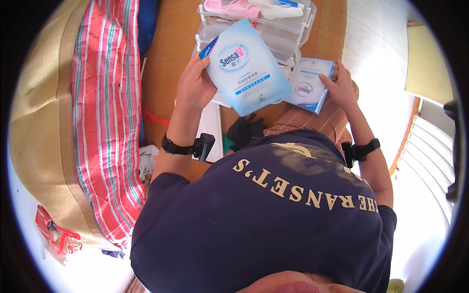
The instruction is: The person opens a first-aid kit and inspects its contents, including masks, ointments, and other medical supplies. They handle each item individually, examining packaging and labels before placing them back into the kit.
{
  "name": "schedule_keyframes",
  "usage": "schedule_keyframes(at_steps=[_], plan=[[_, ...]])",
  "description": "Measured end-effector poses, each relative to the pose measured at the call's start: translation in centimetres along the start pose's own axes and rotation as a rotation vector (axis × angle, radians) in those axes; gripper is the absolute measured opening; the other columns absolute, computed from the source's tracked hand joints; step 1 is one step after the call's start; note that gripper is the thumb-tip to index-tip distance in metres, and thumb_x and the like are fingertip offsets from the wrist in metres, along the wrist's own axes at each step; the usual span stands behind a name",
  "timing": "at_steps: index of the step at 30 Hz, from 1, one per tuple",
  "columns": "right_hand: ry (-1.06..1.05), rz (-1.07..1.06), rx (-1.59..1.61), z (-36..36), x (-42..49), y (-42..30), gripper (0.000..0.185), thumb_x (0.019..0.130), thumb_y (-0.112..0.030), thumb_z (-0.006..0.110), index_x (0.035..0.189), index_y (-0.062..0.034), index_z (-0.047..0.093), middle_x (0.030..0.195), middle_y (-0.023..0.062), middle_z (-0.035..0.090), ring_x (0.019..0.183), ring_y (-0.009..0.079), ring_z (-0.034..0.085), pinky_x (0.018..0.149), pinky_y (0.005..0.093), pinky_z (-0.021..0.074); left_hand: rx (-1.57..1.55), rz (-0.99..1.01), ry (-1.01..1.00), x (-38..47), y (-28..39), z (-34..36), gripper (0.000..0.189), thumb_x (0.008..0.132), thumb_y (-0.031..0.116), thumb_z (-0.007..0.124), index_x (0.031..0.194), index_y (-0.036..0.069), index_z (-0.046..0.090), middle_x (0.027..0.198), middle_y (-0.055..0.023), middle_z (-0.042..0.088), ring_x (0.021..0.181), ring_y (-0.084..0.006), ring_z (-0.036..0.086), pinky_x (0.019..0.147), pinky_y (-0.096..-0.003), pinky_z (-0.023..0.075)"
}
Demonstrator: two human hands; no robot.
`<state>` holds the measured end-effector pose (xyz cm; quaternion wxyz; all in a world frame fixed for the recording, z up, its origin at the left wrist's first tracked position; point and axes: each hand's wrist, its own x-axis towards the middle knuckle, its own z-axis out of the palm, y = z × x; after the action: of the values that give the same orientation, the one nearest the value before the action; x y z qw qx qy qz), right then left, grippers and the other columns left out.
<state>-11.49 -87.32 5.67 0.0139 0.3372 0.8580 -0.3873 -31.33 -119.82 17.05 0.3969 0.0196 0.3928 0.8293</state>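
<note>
My left hand [196, 82] grips a light-blue facial mask sachet [253, 73] by its left edge, its printed face turned up. A flat blue-and-white box [309, 86] is in my right hand [341, 85], held at its right edge above my right leg, with its print upside down in this view. Behind the sachet stands a clear plastic tiered organizer [284, 47]; its open top tray has a pink item [234, 8], a white item [282, 11] and a blue-and-white tube [291, 3]. The sachet hides part of the organizer. Each wrist bears a black strap with a small device.
A black glove or cloth [246, 131] and a white flat panel [211, 128] lie close before me on the brown mat [165, 77]. On the left, a red striped cloth [106, 121] lies over a woven mat [44, 121]. A white rack [428, 154] stands at the right.
</note>
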Motion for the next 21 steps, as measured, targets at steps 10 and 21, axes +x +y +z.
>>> schedule_keyframes(at_steps=[10, 21], plan=[[-0.375, -0.197, 0.675, -3.1, -4.7, -9.6, 0.031, 0.094, -0.017, 0.065, 0.122, -0.0024, 0.062, 0.105, 0.0039, 0.067, 0.093, 0.0090, 0.061, 0.080, 0.0245, 0.0506, -0.020, -0.191, 0.016, 3.3, -4.7, 4.2, 0.035, 0.104, 0.015, 0.037, 0.135, -0.002, 0.044, 0.128, -0.0149, 0.060, 0.116, -0.0238, 0.061, 0.100, -0.0416, 0.0494], [-0.363, -0.018, 0.745, -3.2, -4.6, -9.9, 0.027, 0.095, -0.018, 0.065, 0.117, -0.0005, 0.064, 0.103, 0.0027, 0.068, 0.092, 0.0089, 0.062, 0.082, 0.0249, 0.0508, 0.241, -0.313, -0.083, 1.4, -8.7, 5.5, 0.036, 0.092, 0.006, 0.067, 0.126, 0.002, 0.057, 0.123, -0.0114, 0.065, 0.113, -0.0207, 0.063, 0.097, -0.0361, 0.0520]])
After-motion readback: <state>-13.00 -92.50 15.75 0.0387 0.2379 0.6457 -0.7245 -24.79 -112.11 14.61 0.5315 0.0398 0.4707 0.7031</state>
